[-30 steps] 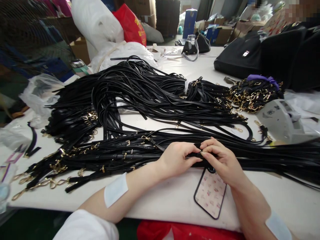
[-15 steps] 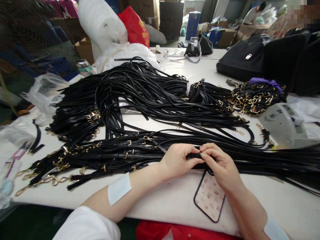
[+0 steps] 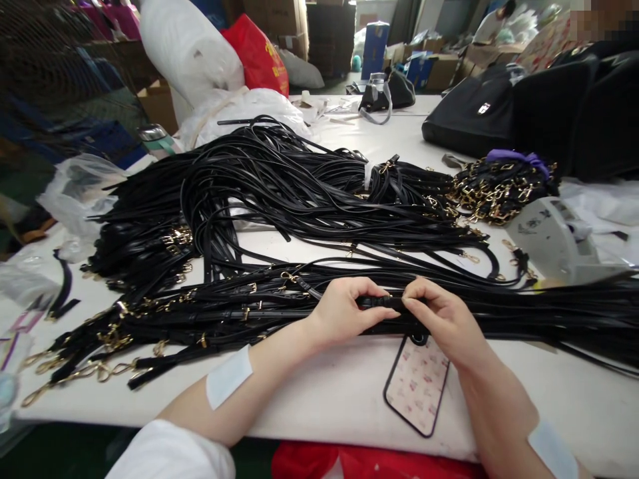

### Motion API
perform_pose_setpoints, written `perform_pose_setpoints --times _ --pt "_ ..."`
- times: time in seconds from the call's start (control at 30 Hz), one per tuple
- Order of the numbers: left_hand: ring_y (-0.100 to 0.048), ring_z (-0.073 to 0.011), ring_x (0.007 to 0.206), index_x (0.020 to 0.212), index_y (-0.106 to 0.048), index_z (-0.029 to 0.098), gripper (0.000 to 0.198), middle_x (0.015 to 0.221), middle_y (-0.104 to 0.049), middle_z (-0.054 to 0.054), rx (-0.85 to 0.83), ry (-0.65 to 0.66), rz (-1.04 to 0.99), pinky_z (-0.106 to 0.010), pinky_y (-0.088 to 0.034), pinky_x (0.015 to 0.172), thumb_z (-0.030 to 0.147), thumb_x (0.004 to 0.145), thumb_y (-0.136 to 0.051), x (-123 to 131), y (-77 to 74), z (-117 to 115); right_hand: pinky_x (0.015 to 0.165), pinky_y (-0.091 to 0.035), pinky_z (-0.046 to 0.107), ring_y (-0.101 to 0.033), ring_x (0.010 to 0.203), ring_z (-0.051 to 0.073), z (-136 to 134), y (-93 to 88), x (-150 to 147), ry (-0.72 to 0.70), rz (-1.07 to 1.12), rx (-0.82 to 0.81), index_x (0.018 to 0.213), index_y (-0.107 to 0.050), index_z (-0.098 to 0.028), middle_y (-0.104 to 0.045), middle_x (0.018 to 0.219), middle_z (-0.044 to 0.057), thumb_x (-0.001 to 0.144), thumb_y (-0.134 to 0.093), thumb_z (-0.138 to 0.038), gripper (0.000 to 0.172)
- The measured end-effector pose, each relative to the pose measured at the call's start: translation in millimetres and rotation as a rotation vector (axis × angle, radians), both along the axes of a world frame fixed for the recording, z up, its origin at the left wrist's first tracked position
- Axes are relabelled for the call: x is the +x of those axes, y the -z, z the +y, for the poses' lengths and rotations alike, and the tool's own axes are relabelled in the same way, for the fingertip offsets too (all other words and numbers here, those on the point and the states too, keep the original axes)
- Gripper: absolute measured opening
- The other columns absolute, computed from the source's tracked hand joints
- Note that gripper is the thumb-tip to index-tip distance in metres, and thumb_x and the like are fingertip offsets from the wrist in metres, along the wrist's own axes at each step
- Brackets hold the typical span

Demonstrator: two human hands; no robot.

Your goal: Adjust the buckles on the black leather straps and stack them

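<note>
My left hand (image 3: 344,309) pinches a short stretch of black strap (image 3: 396,303) between thumb and fingers. Close by on its right, my right hand (image 3: 442,316) grips the same strap, fingers closed with the thumb pressed against them. The fingers partly cover the piece, so its details are hard to make out. Under and behind both hands runs a layer of long black straps (image 3: 279,313) with gold buckles and clasps. A phone in a patterned case (image 3: 418,386) lies beneath my right hand, near the table's front.
A large heap of black straps (image 3: 259,179) fills the table's middle. At right are a purple-tied bundle of gold-clasped straps (image 3: 504,183), a grey plastic holder (image 3: 546,239) and a big black bag (image 3: 469,113). Purple-handled scissors (image 3: 27,319) and clear plastic (image 3: 80,193) lie left.
My hands have drawn slightly apart, showing more of the strap between them. The whole view has shifted a little, so things on the table sit further left.
</note>
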State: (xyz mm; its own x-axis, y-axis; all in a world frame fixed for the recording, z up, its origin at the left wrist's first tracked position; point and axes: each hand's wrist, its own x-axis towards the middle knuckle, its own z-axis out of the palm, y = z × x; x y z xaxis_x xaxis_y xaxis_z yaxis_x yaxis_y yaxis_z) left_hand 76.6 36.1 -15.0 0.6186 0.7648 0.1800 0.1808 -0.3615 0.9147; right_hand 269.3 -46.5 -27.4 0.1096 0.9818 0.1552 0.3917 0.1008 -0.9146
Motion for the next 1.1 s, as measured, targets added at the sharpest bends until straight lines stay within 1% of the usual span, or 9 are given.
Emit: perform_pose_setpoints --times 0.1,0.17,0.4,0.57,0.7,0.8,0.9,1.0,1.1 --pt "-0.065 -0.0112 0.064 0.083 -0.074 0.016 0.017 0.078 -0.075 -0.001 0.072 0.01 0.002 -0.021 -0.049 0.061 0.028 0.072 -0.08 0.0 0.9 -2.1 0.107 -0.032 0.042 -0.054 0.072 0.015 0.3 0.1 -2.4 -0.021 -0.052 0.031 0.076 -0.059 -0.023 -0.058 0.076 -0.002 0.091 -0.058 -0.032 0.018" --pt "-0.065 -0.0115 0.065 0.084 -0.074 0.017 0.017 0.078 -0.075 0.0 0.143 0.02 0.017 -0.022 -0.049 0.064 0.029 0.074 -0.079 0.5 4.0 -3.2 0.115 -0.021 0.046 -0.055 0.073 0.015 0.3 0.1 -5.7 -0.043 -0.082 0.051 0.077 -0.059 -0.023 -0.059 0.076 -0.002 0.092 -0.058 -0.031 0.017" --pt "-0.066 -0.0127 0.067 0.088 -0.075 0.018 0.018 0.079 -0.075 -0.001 0.188 0.07 0.07 -0.022 -0.047 0.064 0.032 0.078 -0.075 4.0 14.8 -5.6 0.116 -0.021 0.049 -0.058 0.074 0.015 -0.1 -0.4 -14.1 -0.085 -0.184 0.085 0.077 -0.057 -0.022 -0.059 0.075 -0.002 0.092 -0.056 -0.03 0.018" --pt "-0.066 -0.0153 0.073 0.088 -0.072 0.018 0.018 0.084 -0.074 -0.002 0.152 0.135 0.159 -0.024 -0.047 0.065 0.033 0.078 -0.073 0.2 5.3 0.7 0.113 -0.023 0.055 -0.062 0.089 0.02 -2.9 -6.2 -13.9 -0.037 -0.395 0.241 0.088 -0.059 -0.023 -0.065 0.089 0.003 0.089 -0.058 -0.028 0.005" --pt "-0.065 -0.017 0.079 0.102 -0.063 0.017 0.025 0.091 -0.073 -0.004 0.087 0.189 0.185 -0.026 -0.048 0.068 0.017 0.078 -0.063 -4.1 -2.8 0.3 0.113 -0.022 0.057 -0.063 0.096 0.023 -4.5 -7.1 -16.0 -0.046 -0.562 0.333 0.108 -0.057 -0.024 -0.067 0.101 0.005 0.08 -0.069 -0.027 0.031" --pt "-0.063 -0.0161 0.081 0.107 -0.05 0.016 0.037 0.093 -0.071 -0.005 0.031 0.214 0.096 -0.026 -0.047 0.073 0.006 0.072 -0.056 -5.5 -5.8 -1.0 0.112 -0.025 0.054 -0.064 0.085 0.019 -3.4 -4.4 -17.0 -0.032 -0.579 0.382 0.099 -0.061 -0.025 -0.069 0.091 0.001 0.082 -0.07 -0.026 0.019" --pt "-0.057 -0.0129 0.071 0.089 -0.048 0.018 0.007 0.082 -0.065 -0.001 0.01 0.141 0.106 -0.025 -0.043 0.066 0.019 0.084 -0.052 -5.6 -8.2 2.7 0.109 -0.032 0.051 -0.065 0.079 0.018 -1.8 -2.4 -16.3 0.029 -0.553 0.456 0.097 -0.064 -0.025 -0.07 0.086 0.0 0.084 -0.07 -0.025 0.014" --pt "-0.046 -0.0113 0.061 0.069 -0.046 0.018 0.034 0.065 -0.053 0.003 0.099 0.104 0.25 -0.025 -0.035 0.059 0.04 0.095 -0.043 -5.3 -8.3 8.4 0.107 -0.035 0.05 -0.064 0.079 0.017 -1.1 -2.5 -16.3 0.062 -0.538 0.485 0.096 -0.066 -0.023 -0.069 0.084 0.001 0.084 -0.071 -0.025 0.013" --pt "-0.039 -0.0102 0.057 0.062 -0.047 0.017 0.045 0.058 -0.045 0.004 0.115 0.135 0.317 -0.024 -0.029 0.054 0.049 0.092 -0.047 -4.3 -4.1 10.1 0.107 -0.038 0.049 -0.064 0.081 0.017 -1.0 -3.0 -18.6 0.048 -0.523 0.49 0.094 -0.066 -0.022 -0.069 0.084 0.001 0.086 -0.069 -0.025 0.009"
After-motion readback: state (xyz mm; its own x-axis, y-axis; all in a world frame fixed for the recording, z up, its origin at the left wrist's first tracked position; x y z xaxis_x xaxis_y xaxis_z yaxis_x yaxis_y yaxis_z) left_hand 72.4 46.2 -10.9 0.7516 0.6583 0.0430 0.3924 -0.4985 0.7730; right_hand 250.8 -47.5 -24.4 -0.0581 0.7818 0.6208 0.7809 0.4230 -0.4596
